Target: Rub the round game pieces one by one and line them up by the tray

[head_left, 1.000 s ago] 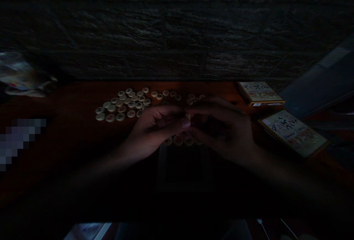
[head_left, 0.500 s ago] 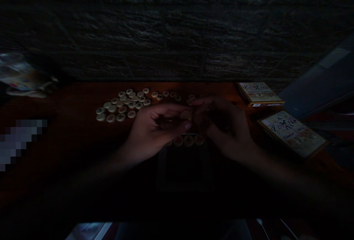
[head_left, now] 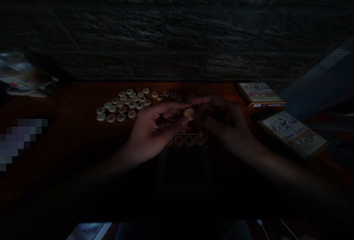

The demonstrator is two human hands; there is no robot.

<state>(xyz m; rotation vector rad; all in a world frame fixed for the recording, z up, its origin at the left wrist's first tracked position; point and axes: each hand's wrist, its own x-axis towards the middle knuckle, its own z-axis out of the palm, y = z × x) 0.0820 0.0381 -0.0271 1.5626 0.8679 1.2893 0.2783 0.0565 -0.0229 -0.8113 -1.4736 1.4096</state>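
Note:
A pale round Chinese chess piece [head_left: 189, 114], its plain side showing, is held between my two hands above the table. My left hand [head_left: 152, 129] closes on its left edge, thumb below and fingers above. My right hand [head_left: 228, 129] meets it from the right with curled fingers at its edge; the fingertips there are dim. Below the hands, several pieces [head_left: 188, 141] with red or dark characters lie in a row at the far end of a dark rectangular tray [head_left: 162, 171]. Many loose pieces [head_left: 120, 103] lie spread beyond my left hand, partly hidden by it.
Two Chinese chess boxes, a farther one [head_left: 260, 92] and a nearer one [head_left: 293, 131], lie at the right of the wooden table [head_left: 74, 103]. A clear plastic container [head_left: 18, 72] stands at the far left. A stone wall [head_left: 177, 29] rises behind the table. The light is very dim.
The held piece has turned so its pale flat side faces me more, and it sits slightly further right. Both hands have shifted only a little.

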